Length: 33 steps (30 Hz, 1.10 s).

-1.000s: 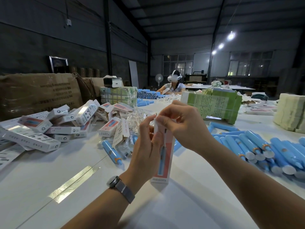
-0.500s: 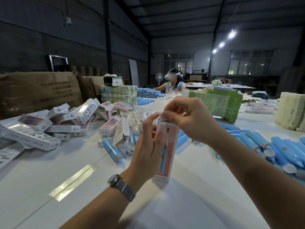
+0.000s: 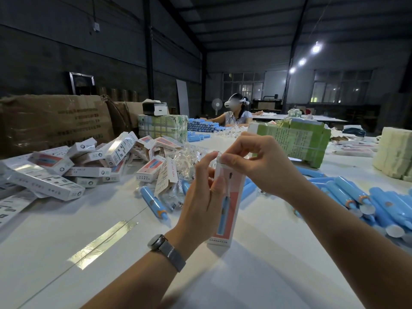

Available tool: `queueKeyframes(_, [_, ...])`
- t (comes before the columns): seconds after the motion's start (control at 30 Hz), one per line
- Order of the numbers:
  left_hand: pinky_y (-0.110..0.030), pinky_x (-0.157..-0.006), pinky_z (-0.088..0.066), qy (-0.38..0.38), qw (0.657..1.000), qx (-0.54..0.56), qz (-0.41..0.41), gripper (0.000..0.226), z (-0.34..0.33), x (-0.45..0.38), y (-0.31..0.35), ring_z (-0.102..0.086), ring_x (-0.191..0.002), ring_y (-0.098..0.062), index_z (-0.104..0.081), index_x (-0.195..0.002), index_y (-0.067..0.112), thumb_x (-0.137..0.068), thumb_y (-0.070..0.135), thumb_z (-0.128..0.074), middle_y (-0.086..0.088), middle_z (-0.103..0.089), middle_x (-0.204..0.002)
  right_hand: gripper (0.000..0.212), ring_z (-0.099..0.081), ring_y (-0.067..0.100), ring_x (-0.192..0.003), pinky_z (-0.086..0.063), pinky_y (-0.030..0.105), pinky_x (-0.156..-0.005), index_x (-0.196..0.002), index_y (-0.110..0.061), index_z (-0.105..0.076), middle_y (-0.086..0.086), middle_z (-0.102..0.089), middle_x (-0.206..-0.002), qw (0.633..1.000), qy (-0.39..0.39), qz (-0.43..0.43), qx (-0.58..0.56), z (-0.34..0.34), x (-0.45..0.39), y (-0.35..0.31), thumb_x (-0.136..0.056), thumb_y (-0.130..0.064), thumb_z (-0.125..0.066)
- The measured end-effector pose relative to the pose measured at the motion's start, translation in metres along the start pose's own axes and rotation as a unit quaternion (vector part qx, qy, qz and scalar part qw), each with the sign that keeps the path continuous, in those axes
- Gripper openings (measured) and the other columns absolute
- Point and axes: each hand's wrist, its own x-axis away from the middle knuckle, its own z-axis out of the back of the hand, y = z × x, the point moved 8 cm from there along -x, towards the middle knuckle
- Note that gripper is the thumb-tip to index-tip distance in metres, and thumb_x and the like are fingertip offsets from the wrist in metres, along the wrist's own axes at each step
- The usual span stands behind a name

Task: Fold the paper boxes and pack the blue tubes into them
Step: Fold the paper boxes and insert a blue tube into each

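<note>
two hands on one paper box (image 3: pixel 229 204), held upright above the white table (image 3: pixel 116 259), its bottom end near the tabletop (touching or not, cannot tell), probably so the top end faces up for closing. left hand (image 3: pixel 200 204) wraps the box body from the left side, fingers curled round it and thumb up near the top edge, likely just to steady it and keep the walls square. right hand (image 3: pixel 254 161) comes over the top, fingertips (image 3: pixel 229 162) pinched narrow on the top flap, looks like it is tucking or pressing it shut. whether a tube is already inside cannot be told, box walls hide it; the blue shape on the front is print. judged step: closing the top of this box, one unit nearly done, lots left. loose blue tubes (image 3: pixel 365 201) lie in a heap on the table to the right, near the right forearm, handy for the next grab. one single blue tube (image 3: pixel 153 202) lies left of the box, beside clear plastic wrappers (image 3: pixel 189 157). finished boxes (image 3: pixel 89 161) are piled further left, well apart from the work spot, so packed stock stays out of the way. green bundles (image 3: pixel 294 139) sit behind the hands, contents unclear. another person (image 3: pixel 236 112) sits at the far end with more tubes. grey watch (image 3: pixel 166 248) on the left wrist.
</note>
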Motion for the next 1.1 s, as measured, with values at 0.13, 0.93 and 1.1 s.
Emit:
queueKeyframes(0.13, [-0.035,-0.061,-0.056,-0.003,1.000,-0.004,-0.003,0.034,0.000,0.001,0.001,-0.065,-0.078,-0.015,-0.027,-0.137,0.040,-0.103,0.045,-0.030,0.012,-0.058,-0.094,0.009,-0.059,0.014,-0.071,-0.049,0.019,-0.067,-0.075,-0.013,-0.072,-0.004,-0.060,-0.075,1.000,-0.025,0.003,-0.003,0.000,-0.002,-0.001,-0.082,-0.016,-0.077])
queueKeyframes(0.93, [-0.045,-0.060,-0.060,0.015,1.000,0.018,0.013,0.018,0.014,-0.006,0.003,-0.069,-0.072,-0.019,-0.038,-0.103,0.048,-0.102,0.030,-0.038,0.007,-0.060,-0.090,0.022,-0.069,0.011,-0.086,-0.058,0.028,-0.067,-0.090,-0.023,-0.065,-0.008,-0.074,-0.093,0.999,0.019,0.029,-0.011,0.000,0.008,0.019,-0.078,-0.014,-0.081])
queueKeyframes(1.1, [-0.034,-0.058,-0.060,0.018,1.000,0.009,-0.003,0.020,0.013,-0.005,0.004,-0.069,-0.072,-0.014,-0.035,-0.109,0.048,-0.102,0.029,-0.037,0.012,-0.062,-0.091,0.015,-0.069,0.014,-0.091,-0.059,0.043,-0.068,-0.091,-0.026,-0.069,-0.003,-0.075,-0.096,0.999,0.041,0.028,0.001,0.002,0.012,0.023,-0.078,-0.027,-0.078])
